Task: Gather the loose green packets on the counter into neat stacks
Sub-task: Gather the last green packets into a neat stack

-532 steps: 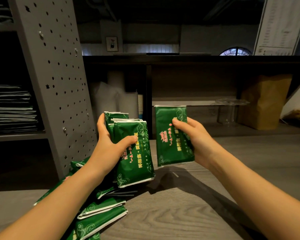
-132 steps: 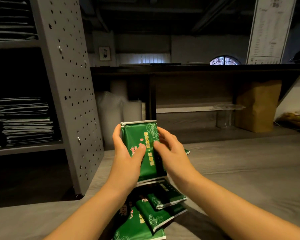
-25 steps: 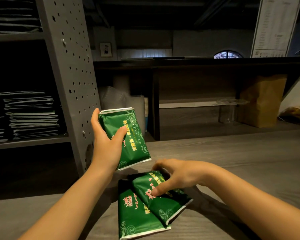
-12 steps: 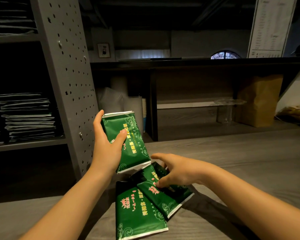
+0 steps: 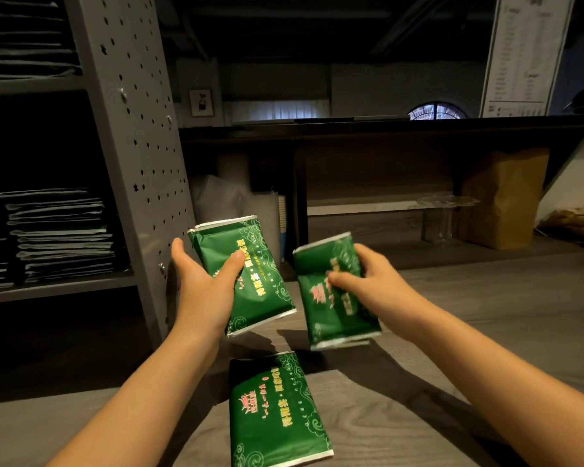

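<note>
My left hand (image 5: 203, 284) grips a stack of green packets (image 5: 250, 284) upright above the wooden counter (image 5: 486, 315), thumb across the front. My right hand (image 5: 375, 284) holds another green packet (image 5: 331, 318) lifted off the counter, just right of the stack and apart from it; a second packet may lie behind it. A single green packet (image 5: 277, 412) lies flat on the counter below both hands, touched by neither.
A grey perforated shelf panel (image 5: 135, 136) stands close on the left, with dark folded stacks (image 5: 58, 230) on its shelves. At the back right stand a brown paper bag (image 5: 503, 200) and a clear glass stand (image 5: 445, 214). White rolls (image 5: 236, 203) sit behind the hands.
My right hand has picked up the packet it was touching on the counter and raised it beside the left hand's stack. One packet stays flat on the counter.
</note>
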